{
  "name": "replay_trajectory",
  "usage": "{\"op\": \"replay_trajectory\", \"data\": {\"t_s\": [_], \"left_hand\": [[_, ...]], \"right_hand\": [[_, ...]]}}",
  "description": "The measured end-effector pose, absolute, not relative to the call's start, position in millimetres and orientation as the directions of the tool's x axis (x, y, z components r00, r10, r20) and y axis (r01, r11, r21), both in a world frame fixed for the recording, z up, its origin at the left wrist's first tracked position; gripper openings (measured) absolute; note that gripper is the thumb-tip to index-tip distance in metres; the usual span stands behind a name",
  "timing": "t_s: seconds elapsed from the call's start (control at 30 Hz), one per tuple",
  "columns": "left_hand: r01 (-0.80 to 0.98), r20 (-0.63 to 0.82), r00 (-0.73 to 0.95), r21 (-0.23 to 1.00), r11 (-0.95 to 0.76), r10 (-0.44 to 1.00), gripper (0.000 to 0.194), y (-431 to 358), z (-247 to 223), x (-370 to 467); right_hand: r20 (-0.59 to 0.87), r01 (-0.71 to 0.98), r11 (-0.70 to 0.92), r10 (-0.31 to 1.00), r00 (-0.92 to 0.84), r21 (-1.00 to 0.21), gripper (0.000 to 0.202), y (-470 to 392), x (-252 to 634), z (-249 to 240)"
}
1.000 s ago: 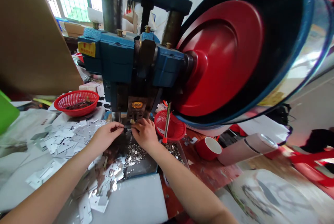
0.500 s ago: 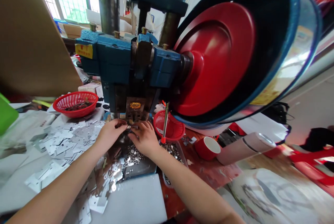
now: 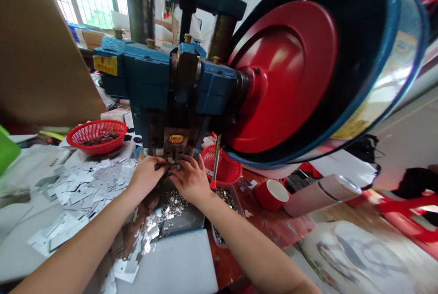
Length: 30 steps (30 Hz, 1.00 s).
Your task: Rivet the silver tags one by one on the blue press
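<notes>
Both hands are at the die of a blue punch press (image 3: 176,141). My left hand (image 3: 148,176) has its thumb and fingers pinched together at the front of the die. A small metal plate showed at these fingertips half a second ago; now the fingers mostly cover it. From the other side my right hand (image 3: 192,181) curls its fingers towards the same spot, its fingertips close to the left ones. What they press on is hidden. Below the hands lies a heap of small shiny metal pieces (image 3: 174,205). Flat metal plates (image 3: 80,184) are piled left of my left hand.
A red basket (image 3: 97,150) with metal parts stands at the left; another red basket (image 3: 227,170) is right of the die. The large red flywheel (image 3: 290,70) fills the upper right. A red cup (image 3: 272,196) and a pink flask (image 3: 321,195) are at the right.
The small metal plate, visible between the fingertips before, is now mostly covered. Both hands stay at the die, with only slight finger movement. The view has shifted slightly.
</notes>
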<state>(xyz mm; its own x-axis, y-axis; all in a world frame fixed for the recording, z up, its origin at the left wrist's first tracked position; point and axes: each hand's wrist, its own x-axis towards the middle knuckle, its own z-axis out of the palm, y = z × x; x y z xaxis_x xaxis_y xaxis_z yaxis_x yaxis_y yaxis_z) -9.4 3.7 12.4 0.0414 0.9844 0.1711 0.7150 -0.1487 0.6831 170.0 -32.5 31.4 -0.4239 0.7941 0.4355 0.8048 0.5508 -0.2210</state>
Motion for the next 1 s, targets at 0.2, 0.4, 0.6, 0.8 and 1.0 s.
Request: {"op": "replay_trajectory", "data": {"t_s": [0.2,0.4,0.6,0.8,1.0], "left_hand": [[0.699,0.186,0.068,0.692,-0.18,0.98,0.028,9.4,8.6,-6.9],[0.691,0.191,-0.049,0.715,-0.105,0.98,0.041,-2.7,22.9,-34.6],[0.726,0.128,-0.104,0.688,-0.013,0.986,0.042,-32.2,36.1,-77.3],[0.785,0.173,-0.152,0.619,0.013,0.973,0.033,-57.2,38.9,-104.2],[0.823,0.145,-0.153,0.566,0.045,0.977,0.035,-62.5,33.5,-124.3]], "right_hand": [[0.454,0.773,0.575,0.783,-0.426,-0.267,0.02,-23.6,163.2,35.1],[0.301,0.392,0.266,0.953,0.031,-0.881,0.038,-45.2,200.4,7.9],[0.176,0.088,0.168,0.98,0.091,-0.982,0.055,-84.8,227.8,10.8],[0.132,0.05,0.126,0.982,0.138,-0.991,0.062,-76.5,226.4,-3.3],[0.172,0.293,0.145,0.983,0.07,-0.945,0.045,-29.4,199.3,-10.7]]}}
